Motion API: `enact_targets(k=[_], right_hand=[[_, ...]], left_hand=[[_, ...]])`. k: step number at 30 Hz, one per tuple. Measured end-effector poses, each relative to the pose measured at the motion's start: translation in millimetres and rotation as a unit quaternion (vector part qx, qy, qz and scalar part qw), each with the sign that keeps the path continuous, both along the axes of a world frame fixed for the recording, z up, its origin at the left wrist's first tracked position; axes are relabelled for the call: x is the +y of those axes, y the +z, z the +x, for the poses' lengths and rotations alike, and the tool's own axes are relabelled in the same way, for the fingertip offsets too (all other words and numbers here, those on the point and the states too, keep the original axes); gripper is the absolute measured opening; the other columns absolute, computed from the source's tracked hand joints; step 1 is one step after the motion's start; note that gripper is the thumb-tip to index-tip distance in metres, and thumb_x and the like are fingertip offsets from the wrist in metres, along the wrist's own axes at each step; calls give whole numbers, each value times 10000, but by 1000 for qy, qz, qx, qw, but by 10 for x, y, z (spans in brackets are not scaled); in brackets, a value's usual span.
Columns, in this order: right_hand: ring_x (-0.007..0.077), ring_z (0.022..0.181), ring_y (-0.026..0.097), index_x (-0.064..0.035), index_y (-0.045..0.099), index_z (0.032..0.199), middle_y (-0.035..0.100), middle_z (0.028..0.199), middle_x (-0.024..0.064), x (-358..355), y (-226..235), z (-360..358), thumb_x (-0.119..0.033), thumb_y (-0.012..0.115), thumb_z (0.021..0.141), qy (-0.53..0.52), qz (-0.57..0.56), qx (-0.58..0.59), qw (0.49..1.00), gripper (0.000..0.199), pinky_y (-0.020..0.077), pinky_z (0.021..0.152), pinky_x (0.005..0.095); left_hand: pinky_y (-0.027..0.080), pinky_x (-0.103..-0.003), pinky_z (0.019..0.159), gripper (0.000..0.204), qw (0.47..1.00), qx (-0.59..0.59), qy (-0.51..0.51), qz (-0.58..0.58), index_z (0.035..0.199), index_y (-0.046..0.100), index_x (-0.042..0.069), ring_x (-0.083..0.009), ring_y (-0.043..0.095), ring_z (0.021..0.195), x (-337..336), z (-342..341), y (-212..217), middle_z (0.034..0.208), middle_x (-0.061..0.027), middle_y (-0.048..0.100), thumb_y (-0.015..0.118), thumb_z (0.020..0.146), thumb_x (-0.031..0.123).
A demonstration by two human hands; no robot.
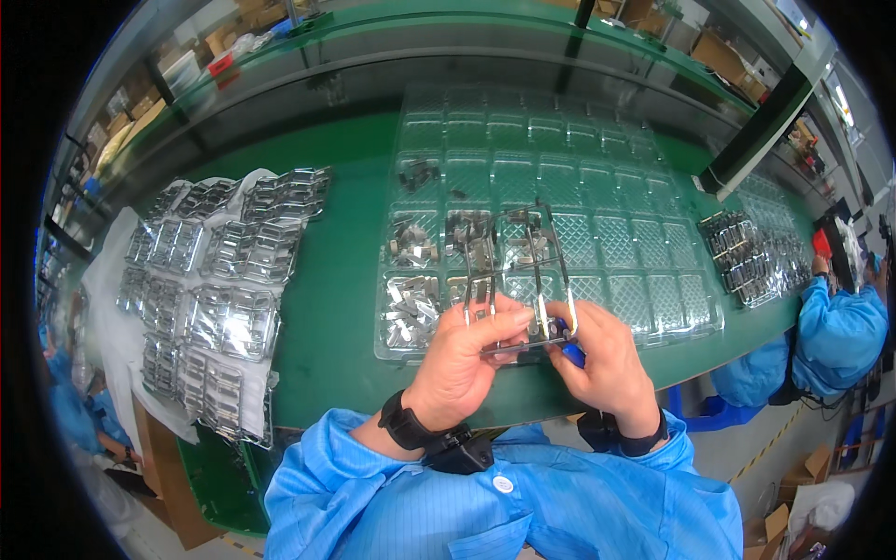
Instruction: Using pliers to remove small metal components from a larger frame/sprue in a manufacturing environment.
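Your left hand (464, 359) pinches the bent metal frame (539, 301) at its near left; your right hand (609, 359) grips its near right corner, against a blue item (573, 355). Steady the frame over the clear tray (623, 245), rods clear of the loose metal pieces (412, 306) in the left compartments.

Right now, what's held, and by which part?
Left hand and right hand hold a frame by its near end; the right also grips a blue item.
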State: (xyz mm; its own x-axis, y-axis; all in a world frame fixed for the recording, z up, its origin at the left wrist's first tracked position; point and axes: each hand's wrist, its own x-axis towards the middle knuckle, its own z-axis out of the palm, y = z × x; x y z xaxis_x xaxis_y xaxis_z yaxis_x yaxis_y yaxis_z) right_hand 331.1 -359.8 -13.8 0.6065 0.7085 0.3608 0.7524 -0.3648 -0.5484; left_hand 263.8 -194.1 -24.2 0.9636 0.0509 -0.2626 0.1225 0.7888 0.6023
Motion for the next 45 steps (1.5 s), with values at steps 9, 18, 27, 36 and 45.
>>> enact_targets(k=[9,18,27,36,45], right_hand=[[334,725,583,-27,561,1000,579,776,140,-24,-10,-25,-32,656,654,-8,-9,9,1000,359,466,631,405],[305,705,616,-23,562,1030,634,815,154,-209,-5,107,-52,632,715,-48,-51,28,997,324,487,605,373],[41,652,532,46,527,1202,609,752,5,129,220,142,-22,575,830,-66,220,357,905,381,437,586,198],[71,678,549,44,533,1201,577,734,9,109,207,92,10,579,809,-60,301,317,898,396,426,601,206],[113,632,559,119,520,1176,537,646,24,-185,272,-101,-7,601,774,-13,310,366,878,428,417,581,233]], left_hand=[[360,-212,524,64,1000,4,6,-1,859,575,24,-81,504,594,-17,-11,39,700,-21,554,620,823,53],[352,-216,549,72,999,-23,13,20,854,574,28,-65,458,627,39,8,-12,722,1,528,619,827,77],[463,-265,746,138,993,-21,-111,-18,948,572,26,-152,583,907,-7,29,-149,966,-87,612,588,849,121],[454,-275,760,350,994,-29,-42,-97,1089,562,-17,-151,573,907,50,57,-100,995,-80,612,511,919,284],[260,-165,498,269,988,-63,46,134,1027,602,24,-17,388,590,250,115,-54,806,9,589,523,938,266]])
